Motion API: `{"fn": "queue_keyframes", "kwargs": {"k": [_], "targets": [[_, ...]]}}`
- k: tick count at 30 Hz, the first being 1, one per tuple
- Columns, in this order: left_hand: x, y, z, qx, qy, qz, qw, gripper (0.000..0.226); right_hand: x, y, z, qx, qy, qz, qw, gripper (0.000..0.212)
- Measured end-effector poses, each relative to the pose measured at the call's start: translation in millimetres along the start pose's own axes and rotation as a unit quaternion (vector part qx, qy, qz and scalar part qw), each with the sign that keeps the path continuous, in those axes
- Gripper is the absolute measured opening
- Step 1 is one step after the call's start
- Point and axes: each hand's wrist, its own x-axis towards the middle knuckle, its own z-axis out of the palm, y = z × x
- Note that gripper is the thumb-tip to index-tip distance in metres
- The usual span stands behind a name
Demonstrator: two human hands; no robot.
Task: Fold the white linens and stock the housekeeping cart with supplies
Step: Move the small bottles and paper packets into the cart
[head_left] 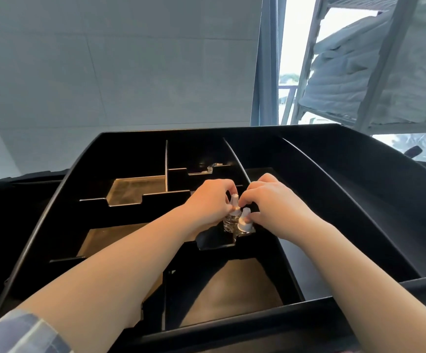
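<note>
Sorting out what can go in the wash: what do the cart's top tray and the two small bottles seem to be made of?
Tray: likely moulded black plastic, semi-matte, with thin dividers whose edges catch light. Bottles: clear bodies, glass or hard plastic, hard to tell, with matte white caps, probably plastic. The left hand and right hand hold them.

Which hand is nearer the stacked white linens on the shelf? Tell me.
Right. The right hand is on the side toward the linens, up at the right. The left hand sits farther left. Both hold small bottles in the cart tray.
</note>
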Motion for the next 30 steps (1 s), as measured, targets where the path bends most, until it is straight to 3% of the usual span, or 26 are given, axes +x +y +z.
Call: {"fn": "queue_keyframes", "kwargs": {"k": [15, 21, 30], "targets": [[10, 2, 6, 0.014, 0.029, -0.012, 0.999, 0.016, 8, 5, 9, -0.011, 0.022, -0.003, 1.000, 0.018], [-1, 9, -6, 0.036, 0.050, -0.024, 0.998, 0.038, 6, 8, 13, -0.016, 0.042, -0.021, 0.999, 0.034], [-44, 38, -22, 0.103, 0.120, -0.074, 0.985, 0.043, -18, 6, 8, 0.071, 0.083, -0.025, 0.994, 0.051]]}}
